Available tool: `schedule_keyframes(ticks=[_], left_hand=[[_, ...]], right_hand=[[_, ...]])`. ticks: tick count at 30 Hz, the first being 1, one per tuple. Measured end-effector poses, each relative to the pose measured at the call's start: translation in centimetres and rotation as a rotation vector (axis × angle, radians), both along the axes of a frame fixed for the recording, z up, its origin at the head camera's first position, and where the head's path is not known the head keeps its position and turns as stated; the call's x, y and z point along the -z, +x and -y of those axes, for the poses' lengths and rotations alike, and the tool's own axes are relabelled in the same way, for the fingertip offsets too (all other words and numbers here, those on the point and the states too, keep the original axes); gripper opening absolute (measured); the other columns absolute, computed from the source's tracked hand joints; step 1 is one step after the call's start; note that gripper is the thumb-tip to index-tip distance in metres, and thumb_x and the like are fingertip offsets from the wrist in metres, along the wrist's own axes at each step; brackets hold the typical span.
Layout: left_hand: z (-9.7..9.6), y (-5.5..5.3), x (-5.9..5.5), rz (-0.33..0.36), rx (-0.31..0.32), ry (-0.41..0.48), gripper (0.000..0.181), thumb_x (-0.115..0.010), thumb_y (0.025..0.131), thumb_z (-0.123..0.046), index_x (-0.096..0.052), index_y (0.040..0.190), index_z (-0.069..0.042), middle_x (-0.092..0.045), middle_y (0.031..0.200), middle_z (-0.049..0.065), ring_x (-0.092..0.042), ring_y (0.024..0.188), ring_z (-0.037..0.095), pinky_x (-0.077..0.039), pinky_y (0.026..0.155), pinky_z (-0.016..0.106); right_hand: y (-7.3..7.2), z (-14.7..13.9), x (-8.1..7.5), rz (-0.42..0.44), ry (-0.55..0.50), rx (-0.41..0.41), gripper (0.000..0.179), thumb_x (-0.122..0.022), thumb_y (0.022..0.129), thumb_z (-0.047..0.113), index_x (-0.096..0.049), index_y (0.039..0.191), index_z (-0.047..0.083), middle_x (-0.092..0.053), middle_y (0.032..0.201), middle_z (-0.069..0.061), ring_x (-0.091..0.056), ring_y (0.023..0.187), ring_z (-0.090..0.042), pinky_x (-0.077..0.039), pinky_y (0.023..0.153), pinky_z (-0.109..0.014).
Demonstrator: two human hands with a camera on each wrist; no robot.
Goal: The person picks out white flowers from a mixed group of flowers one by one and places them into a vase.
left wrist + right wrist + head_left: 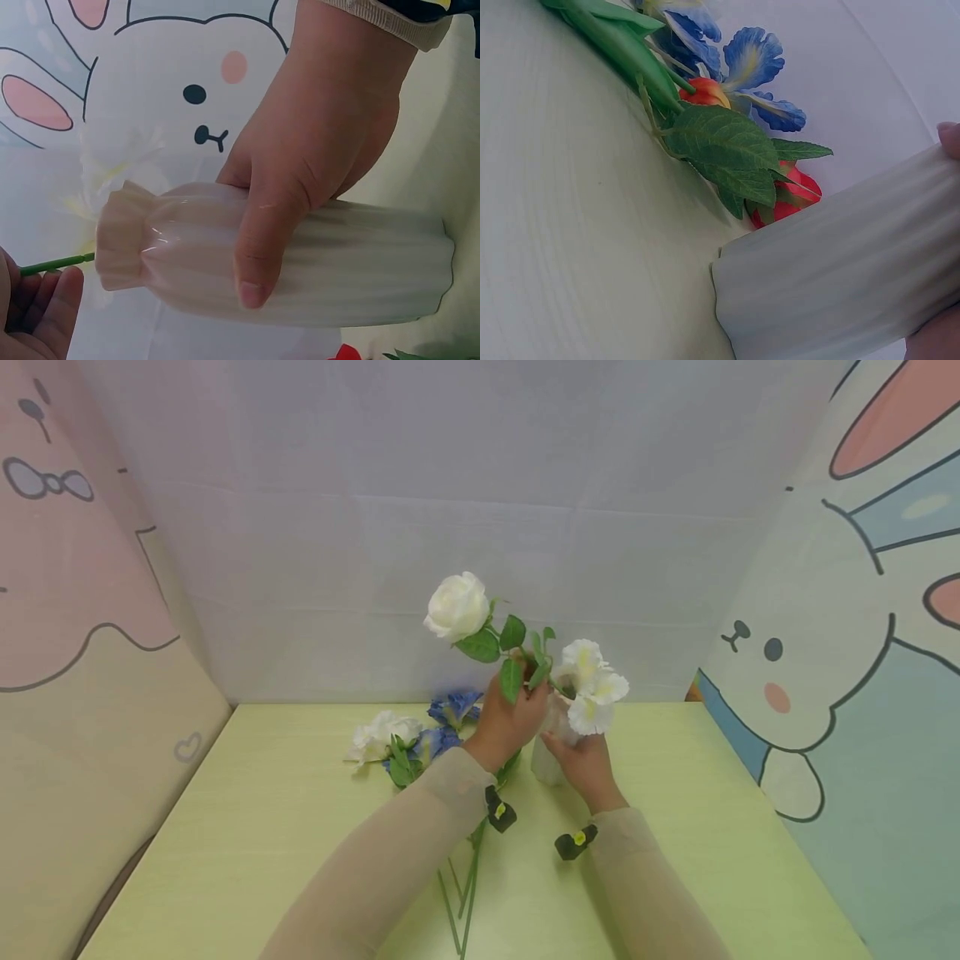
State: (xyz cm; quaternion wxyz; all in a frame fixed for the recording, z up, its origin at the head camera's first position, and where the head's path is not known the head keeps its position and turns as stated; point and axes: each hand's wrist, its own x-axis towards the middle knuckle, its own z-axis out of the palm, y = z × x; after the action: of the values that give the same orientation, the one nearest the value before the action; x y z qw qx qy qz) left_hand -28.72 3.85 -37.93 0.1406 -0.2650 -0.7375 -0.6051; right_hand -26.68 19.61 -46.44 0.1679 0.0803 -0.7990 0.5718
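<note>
My left hand (513, 714) grips a white artificial rose (457, 607) by its leafy stem, the bloom tilted up to the left. In the left wrist view, fingers hold the green stem (56, 264), its end right at the ruffled mouth of a white ribbed vase (187, 255). My right hand (315, 142) is wrapped round the vase body, thumb across its side. The vase stands upright on the table (300, 843). White ruffled flowers (592, 685) rise at the vase's mouth, partly covering it in the head view.
Left of the vase lie a white flower (384, 735) and blue flowers (453, 710), with long stems (468, 885) reaching toward the front. The right wrist view shows a red flower (799, 191) and an orange bud (705, 91). A cloth backdrop (300, 635) hangs behind the table.
</note>
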Motion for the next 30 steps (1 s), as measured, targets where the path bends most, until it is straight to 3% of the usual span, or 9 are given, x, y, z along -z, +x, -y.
schedule_keyframes(ticks=[11, 19, 26, 30], left_hand=[[-0.3, -0.7, 0.3, 0.064, 0.018, -0.016, 0.029, -0.047, 0.111, -0.026, -0.061, 0.107, -0.001, -0.069, 0.091, 0.009, -0.068, 0.08, 0.02, -0.057, 0.068, 0.037], [-0.5, -1.3, 0.1, 0.11, 0.002, 0.001, 0.028, -0.047, 0.11, -0.026, -0.059, 0.097, -0.005, -0.067, 0.084, 0.01, -0.066, 0.074, 0.02, -0.056, 0.066, 0.036], [-0.7, -1.7, -0.1, 0.168, -0.041, -0.026, 0.025, -0.049, 0.108, -0.026, -0.051, 0.087, -0.014, -0.062, 0.078, 0.009, -0.064, 0.07, 0.022, -0.051, 0.063, 0.035], [-0.8, -2.0, -0.2, 0.172, -0.032, -0.074, 0.03, -0.048, 0.108, -0.029, -0.045, 0.083, -0.013, -0.053, 0.066, 0.006, -0.054, 0.058, 0.021, -0.044, 0.055, 0.035]], right_hand=[[0.1, 0.1, -0.1, -0.004, 0.001, -0.006, 0.064, -0.077, 0.092, 0.006, -0.043, 0.144, -0.007, -0.054, 0.133, -0.026, -0.056, 0.117, -0.037, -0.046, 0.1, -0.049], [0.1, 0.2, -0.1, 0.044, -0.015, 0.017, 0.069, -0.076, 0.093, 0.005, -0.036, 0.148, -0.007, -0.049, 0.14, -0.026, -0.052, 0.125, -0.037, -0.043, 0.105, -0.051], [-2.1, -1.0, 3.4, 0.069, -0.078, 0.022, 0.081, -0.08, 0.092, 0.014, -0.028, 0.153, 0.004, -0.046, 0.144, -0.021, -0.048, 0.13, -0.036, -0.038, 0.11, -0.054], [-2.3, -1.3, 3.8, 0.077, -0.068, 0.033, 0.085, -0.08, 0.092, 0.02, -0.024, 0.153, 0.006, -0.044, 0.143, -0.019, -0.048, 0.13, -0.034, -0.039, 0.11, -0.054]])
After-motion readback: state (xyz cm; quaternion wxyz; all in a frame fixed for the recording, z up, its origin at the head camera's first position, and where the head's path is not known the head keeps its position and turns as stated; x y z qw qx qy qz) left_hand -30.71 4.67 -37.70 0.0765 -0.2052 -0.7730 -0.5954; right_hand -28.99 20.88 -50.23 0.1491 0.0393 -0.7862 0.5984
